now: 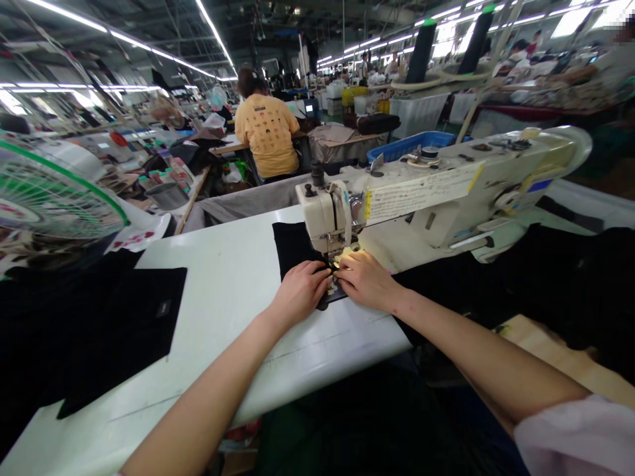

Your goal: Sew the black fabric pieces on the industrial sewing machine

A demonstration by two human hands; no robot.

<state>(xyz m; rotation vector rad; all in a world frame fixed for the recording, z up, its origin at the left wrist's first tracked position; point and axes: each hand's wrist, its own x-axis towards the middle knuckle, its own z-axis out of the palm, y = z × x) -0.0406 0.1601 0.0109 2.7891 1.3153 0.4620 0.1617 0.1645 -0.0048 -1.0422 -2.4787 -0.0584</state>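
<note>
A cream sewing machine [446, 198] stands on the white table [233, 291]. A black fabric piece [292, 248] lies under its needle head. My left hand [301, 291] lies on this fabric, fingers curled and pressed down just left of the needle. My right hand [364, 277] rests on the fabric's right side, fingers bent towards the presser foot, lit by the machine's lamp. Both hands touch each other's fingertips at the needle.
A stack of black fabric pieces [119, 330] lies at the table's left. A green-rimmed fan [49, 192] stands further left. More black cloth [570, 284] is heaped at the right. A person in a yellow shirt [268, 132] sits ahead, back turned. A blue basket [411, 145] is behind the machine.
</note>
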